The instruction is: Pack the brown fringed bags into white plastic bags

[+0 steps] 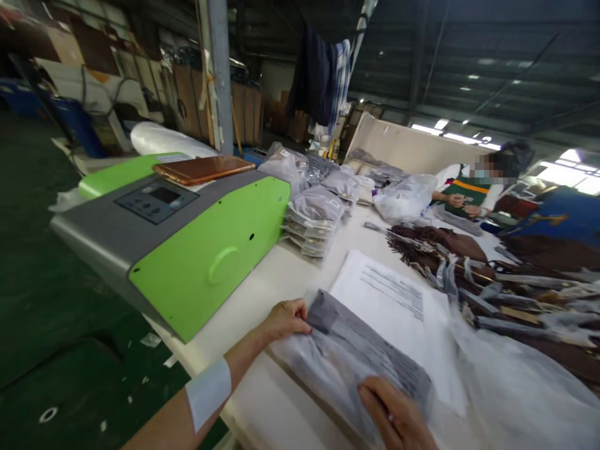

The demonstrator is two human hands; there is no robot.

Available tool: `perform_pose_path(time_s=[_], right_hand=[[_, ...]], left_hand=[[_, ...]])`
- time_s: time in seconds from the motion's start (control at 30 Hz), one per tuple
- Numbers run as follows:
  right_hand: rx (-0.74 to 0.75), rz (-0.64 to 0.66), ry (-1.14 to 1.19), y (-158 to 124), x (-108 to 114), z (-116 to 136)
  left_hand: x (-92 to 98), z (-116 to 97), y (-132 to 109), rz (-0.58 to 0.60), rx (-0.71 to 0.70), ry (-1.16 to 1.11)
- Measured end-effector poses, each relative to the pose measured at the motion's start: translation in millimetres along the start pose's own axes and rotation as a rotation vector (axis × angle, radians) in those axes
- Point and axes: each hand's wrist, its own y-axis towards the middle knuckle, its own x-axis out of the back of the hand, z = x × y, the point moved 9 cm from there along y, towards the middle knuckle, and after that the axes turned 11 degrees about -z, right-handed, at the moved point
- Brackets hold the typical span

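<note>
A translucent plastic bag (323, 365) lies at the near edge of the white table, and both my hands grip it. My left hand (287, 320), with a pale band around its forearm, pinches the bag's far left corner between thumb and fingers. On its near right side, my right hand (398, 412) is closed on the film with fingers bent. Right against the bag is a dark grey, flat piece (365, 344) with faint lines of print; whether it is inside or underneath I cannot tell. White printed sheets (394, 306) lie just beyond.
A green and grey machine (210, 256) with a phone (204, 169) on top stands at left. Behind it are stacked bagged goods (314, 219). Brown fringed items (445, 244) and loose plastic film (525, 381) cover the right side. A co-worker (478, 181) stands across the table.
</note>
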Motion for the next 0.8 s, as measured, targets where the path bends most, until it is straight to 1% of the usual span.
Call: perform_pose_path(time_s=[0.07, 0.17, 0.27, 0.4, 0.5, 0.6, 0.8], right_hand=[[0.042, 0.139, -0.043, 33.9, -19.7, 19.5], [0.084, 0.276, -0.139, 70.1, -44.0, 32.9], [0.126, 0.381, -0.232, 88.1, -61.6, 32.4], [0.163, 0.493, -0.405, 99.1, -78.9, 25.2], [0.146, 0.519, -0.477, 107.0, -87.9, 22.3], [0.073, 0.529, -0.537, 115.3, -93.3, 15.2], [-0.107, 0.487, -0.632, 128.6, -91.1, -6.0]], left_hand=[[1.1, 1.1, -0.3, -0.019, -0.004, -0.022], [2.0, 4.0, 0.0, -0.043, -0.005, -0.038], [2.1, 5.8, -0.6, -0.054, -0.01, -0.046], [1.6, 6.2, -1.6, -0.056, -0.027, -0.039], [0.9, 6.5, -1.6, -0.057, -0.044, -0.016], [0.0, 6.4, -1.3, -0.06, -0.062, 0.012], [-1.1, 3.0, -1.9, -0.06, -0.094, 0.065]])
